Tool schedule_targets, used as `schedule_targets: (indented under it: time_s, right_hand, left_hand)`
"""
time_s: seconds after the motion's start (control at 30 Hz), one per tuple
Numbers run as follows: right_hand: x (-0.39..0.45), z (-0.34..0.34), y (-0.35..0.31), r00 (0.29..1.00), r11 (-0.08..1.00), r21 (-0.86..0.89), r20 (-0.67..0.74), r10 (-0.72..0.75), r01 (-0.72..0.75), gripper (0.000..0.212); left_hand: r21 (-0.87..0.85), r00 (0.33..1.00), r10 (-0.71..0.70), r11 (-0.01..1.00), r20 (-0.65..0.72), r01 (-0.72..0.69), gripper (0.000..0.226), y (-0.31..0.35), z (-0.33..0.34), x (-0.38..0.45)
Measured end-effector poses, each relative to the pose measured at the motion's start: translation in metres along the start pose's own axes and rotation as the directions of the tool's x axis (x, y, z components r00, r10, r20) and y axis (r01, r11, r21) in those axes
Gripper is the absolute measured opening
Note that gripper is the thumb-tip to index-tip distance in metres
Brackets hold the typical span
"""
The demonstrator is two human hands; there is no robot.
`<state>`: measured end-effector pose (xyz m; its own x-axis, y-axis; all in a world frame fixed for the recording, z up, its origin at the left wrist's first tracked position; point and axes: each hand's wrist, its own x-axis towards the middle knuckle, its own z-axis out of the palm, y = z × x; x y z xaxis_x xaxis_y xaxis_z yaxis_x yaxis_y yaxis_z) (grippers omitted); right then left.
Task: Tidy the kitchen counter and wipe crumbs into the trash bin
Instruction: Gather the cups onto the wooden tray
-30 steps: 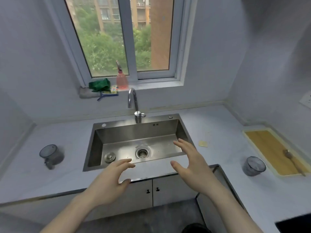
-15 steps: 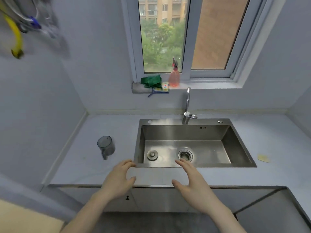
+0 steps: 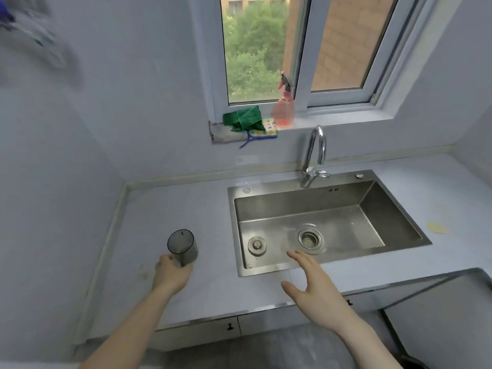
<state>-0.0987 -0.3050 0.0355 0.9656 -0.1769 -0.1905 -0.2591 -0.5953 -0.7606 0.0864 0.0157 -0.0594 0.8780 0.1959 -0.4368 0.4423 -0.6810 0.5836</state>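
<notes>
The left hand [image 3: 171,274] was clamped on the handle side of a smoky grey see-through cup [image 3: 182,245] that stood upright on the desk [image 3: 213,288], between the left wall and the sink [image 3: 319,227], nearer the front edge than the back. The right hand [image 3: 311,283] hung open with fingers spread, holding nothing, over the front rim of the sink.

The main risk, as I judged it, lay in that grip: it took the cup low and from one side, so a quick lift could have let it swing or slip and knock on the desk or tumble into the sink. The cup's inside could not be read clearly; had any liquid been in it, a tilt would have wet the very surface meant to be wiped. A second risk was oversight: a small pale yellow scrap [image 3: 438,228] lay on the desk just right of the sink, well apart from both hands, and no trash bin could be made out.

The cup looked like thin, rigid plastic, tinted dark, its round mouth open and facing up, with a slim handle toward the person. A green cloth [image 3: 243,118] sat folded on the window sill [image 3: 332,121], beside a pink spray bottle [image 3: 284,107].
</notes>
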Motion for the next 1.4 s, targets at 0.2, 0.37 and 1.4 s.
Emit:
schedule_targets:
  time_s: [0.2,0.37,1.4]
  right_hand:
    - [-0.008,0.010,0.006,0.994,0.996,0.029,-0.057,0.089,-0.087,0.067]
    - [-0.021,0.011,0.010,0.983,0.984,0.070,-0.080,0.168,-0.162,0.065]
    - [-0.215,-0.201,0.195,0.756,0.888,0.263,-0.467,0.459,-0.377,0.059]
  left_hand:
    - [-0.166,0.983,-0.134,0.974,0.127,0.154,0.038,-0.009,0.018,0.034]
    - [-0.244,0.979,-0.145,0.954,0.142,0.176,0.025,-0.014,0.028,0.042]
    - [-0.282,0.560,0.542,0.828,0.626,-0.485,0.027,0.262,0.228,-0.268]
